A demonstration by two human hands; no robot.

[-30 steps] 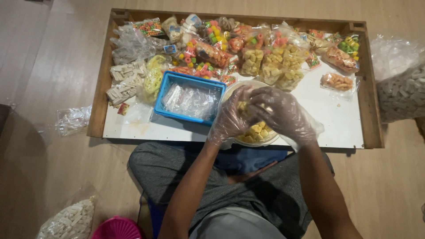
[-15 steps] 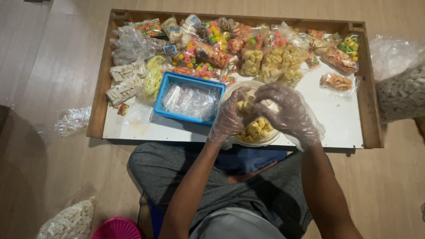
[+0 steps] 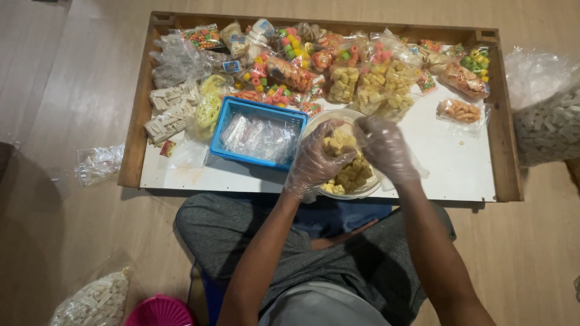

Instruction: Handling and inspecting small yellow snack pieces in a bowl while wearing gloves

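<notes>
Two gloved hands work low in the middle of the frame over a white bowl (image 3: 356, 187) of yellow snack cubes. Curled around a small clear bag (image 3: 339, 140) of those cubes, the left hand (image 3: 314, 162) steadies it, while the right hand (image 3: 383, 148), fingers bunched narrow, is at the bag's mouth. Filling looks to be the step in hand; closing the bag would call for a firm pinch at its top. Left of the bowl sits a blue tray (image 3: 241, 108) of empty bags. Farther up, packed snack bags (image 3: 368, 78) crowd the wooden-rimmed table (image 3: 459, 169).
</notes>
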